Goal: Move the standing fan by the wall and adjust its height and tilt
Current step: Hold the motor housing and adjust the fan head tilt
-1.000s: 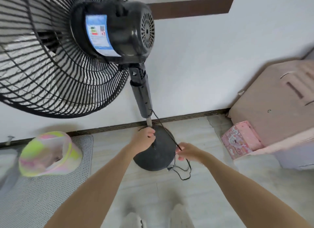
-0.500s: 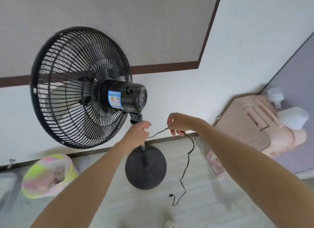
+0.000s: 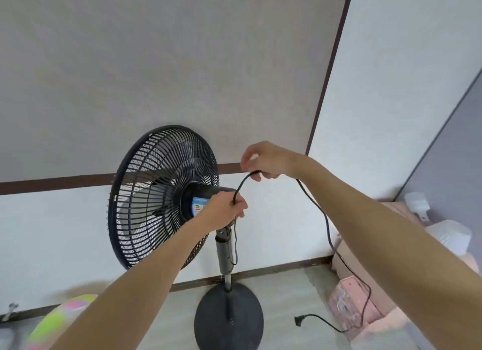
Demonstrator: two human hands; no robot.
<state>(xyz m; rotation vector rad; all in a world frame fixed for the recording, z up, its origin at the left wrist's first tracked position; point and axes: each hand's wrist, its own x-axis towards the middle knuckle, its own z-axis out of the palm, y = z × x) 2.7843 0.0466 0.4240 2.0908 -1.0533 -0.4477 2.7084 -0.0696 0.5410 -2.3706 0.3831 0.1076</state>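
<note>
I see the black standing fan (image 3: 167, 198) upright against the far white wall, its round base (image 3: 229, 315) on the pale floor. My left hand (image 3: 225, 211) is curled around the fan's neck just under the motor housing, fingers clamped there with the black power cord (image 3: 326, 224) caught in the same grip. My right hand (image 3: 263, 161) is raised to the right of the fan head, fingers pinched together on the cord. From it the cord hangs down to the right and loops back along the floor, its plug (image 3: 298, 321) lying near the base. A pink box (image 3: 349, 302) sits at the right
</note>
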